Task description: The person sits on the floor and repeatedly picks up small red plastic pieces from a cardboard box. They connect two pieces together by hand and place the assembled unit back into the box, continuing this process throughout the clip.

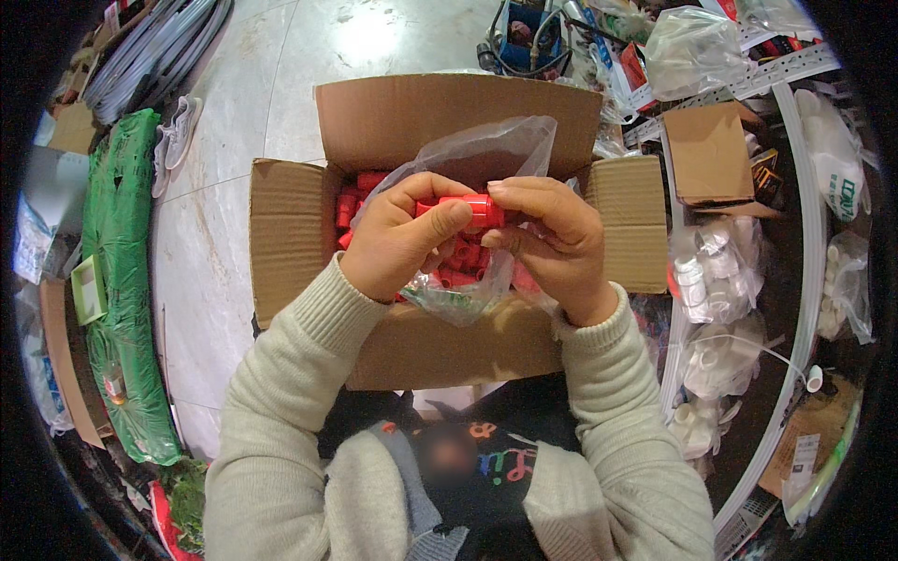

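Observation:
Between my two hands is a red plastic pipe fitting (482, 211), held lengthwise above an open cardboard box (454, 346). The fingers and thumb of my left hand (398, 234) close round its left end. My right hand (561, 234) pinches the other end between thumb and fingertips. Below them, several more red fittings (458, 271) lie loose in the box, partly covered by a clear plastic bag (486, 150). My hands hide part of the box's contents.
A long green wrapped bundle (122, 280) lies at the left, with grey shoes (176, 140) beside it and coiled pipe (154, 56) behind. On the right, shelves hold a small cardboard box (706, 154) and bags of white fittings (716, 266). A blue crate (528, 37) stands at the back.

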The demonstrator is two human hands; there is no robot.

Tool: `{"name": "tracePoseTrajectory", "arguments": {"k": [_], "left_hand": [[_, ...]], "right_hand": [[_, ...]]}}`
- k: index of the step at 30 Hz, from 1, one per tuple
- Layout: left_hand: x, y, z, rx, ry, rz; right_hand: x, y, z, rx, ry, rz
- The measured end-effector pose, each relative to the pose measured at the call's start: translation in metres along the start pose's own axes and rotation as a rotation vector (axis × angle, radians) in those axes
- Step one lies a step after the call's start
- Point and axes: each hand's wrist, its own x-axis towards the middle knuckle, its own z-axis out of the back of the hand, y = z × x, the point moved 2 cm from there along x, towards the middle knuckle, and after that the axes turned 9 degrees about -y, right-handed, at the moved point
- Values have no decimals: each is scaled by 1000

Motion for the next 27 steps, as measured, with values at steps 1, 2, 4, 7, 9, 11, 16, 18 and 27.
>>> {"name": "tracePoseTrajectory", "arguments": {"k": [1, 2, 4, 7, 9, 11, 16, 18, 27], "left_hand": [[0, 0, 0, 4, -4, 1], [0, 0, 0, 7, -7, 2], [-1, -4, -1, -1, -6, -6], [-2, -6, -3, -7, 1, -72], [-3, -6, -3, 11, 15, -128], [-3, -6, -3, 51, 36, -182], [-3, -5, -2, 29, 20, -137], [-3, -5, -1, -17, 13, -72], [-5, -9, -1, -28, 34, -89]], "right_hand": [[0, 1, 1, -23, 0, 2], [0, 1, 2, -42, 5, 6], [-1, 0, 3, -82, 15, 13], [-2, 2, 2, -92, -21, -54], [-1, 6, 3, -134, -12, -66], [-1, 4, 4, -183, 34, -92], [-7, -7, 7, -151, 4, -174], [-6, 1, 6, -32, -111, -181], [-5, 7, 7, -184, -32, -128]]}}
